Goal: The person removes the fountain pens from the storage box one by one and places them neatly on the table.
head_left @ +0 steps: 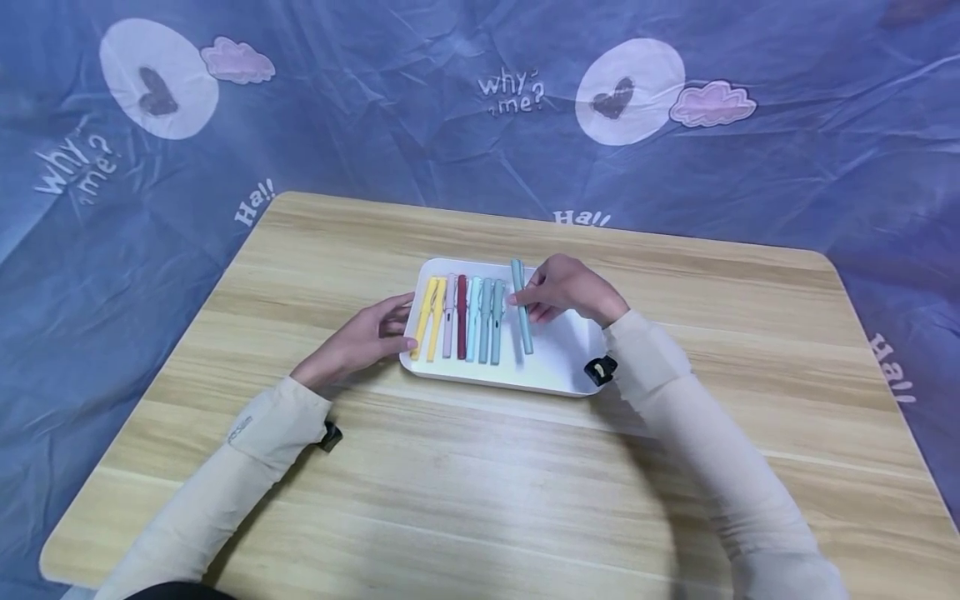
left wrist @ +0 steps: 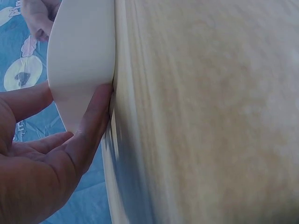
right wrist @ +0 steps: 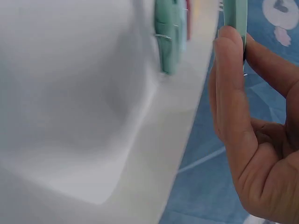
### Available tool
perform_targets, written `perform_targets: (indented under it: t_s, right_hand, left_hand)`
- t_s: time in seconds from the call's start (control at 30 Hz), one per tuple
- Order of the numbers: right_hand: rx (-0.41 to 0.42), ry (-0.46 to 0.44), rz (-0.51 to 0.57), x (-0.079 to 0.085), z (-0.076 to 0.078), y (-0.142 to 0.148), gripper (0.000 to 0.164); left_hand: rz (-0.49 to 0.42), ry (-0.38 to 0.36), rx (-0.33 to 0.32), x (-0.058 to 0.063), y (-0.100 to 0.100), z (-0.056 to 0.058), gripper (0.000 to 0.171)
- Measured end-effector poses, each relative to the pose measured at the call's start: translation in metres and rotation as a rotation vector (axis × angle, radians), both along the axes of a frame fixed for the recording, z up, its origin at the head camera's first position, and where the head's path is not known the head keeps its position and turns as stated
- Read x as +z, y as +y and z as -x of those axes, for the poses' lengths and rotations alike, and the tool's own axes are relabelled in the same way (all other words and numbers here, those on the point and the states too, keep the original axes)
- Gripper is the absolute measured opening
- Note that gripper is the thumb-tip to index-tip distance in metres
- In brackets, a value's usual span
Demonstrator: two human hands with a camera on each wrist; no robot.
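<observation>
A white tray (head_left: 555, 375) holds a row of capped pens side by side: two yellow pens (head_left: 431, 321), a lilac pen (head_left: 449, 321), a dark red pen (head_left: 462, 321), a pale aqua pen (head_left: 473, 321) and two grey-teal pens (head_left: 486, 323). Above the tray, just right of that row, my right hand (head_left: 567, 287) pinches another teal pen (head_left: 527, 329) between thumb and fingers. In the right wrist view, part of this teal pen (right wrist: 236, 14) shows at the fingertips. My left hand (head_left: 367, 337) grips the tray's left end, thumb at the rim and fingers against its outer side.
The tray rests on a light wood-grain table (head_left: 465, 475). Behind and beside the table hangs a blue printed cloth (head_left: 375, 108). Dark wrist devices (head_left: 601, 370) sit at both sleeve cuffs.
</observation>
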State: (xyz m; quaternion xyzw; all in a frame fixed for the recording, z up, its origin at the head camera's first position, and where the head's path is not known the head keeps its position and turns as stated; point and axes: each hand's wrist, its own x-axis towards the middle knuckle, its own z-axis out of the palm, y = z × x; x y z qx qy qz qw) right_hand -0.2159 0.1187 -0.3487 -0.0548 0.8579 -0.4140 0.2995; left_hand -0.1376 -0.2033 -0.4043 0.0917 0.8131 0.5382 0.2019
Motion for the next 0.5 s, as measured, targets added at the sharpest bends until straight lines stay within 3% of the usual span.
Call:
perform_targets:
  t_s: [0.5]
  right_hand:
    - [-0.105, 0.028, 0.102, 0.033, -0.004, 0.028, 0.031]
  left_hand:
    - [0.035, 0.009, -0.006, 0.002, -0.001, -0.002, 0.081]
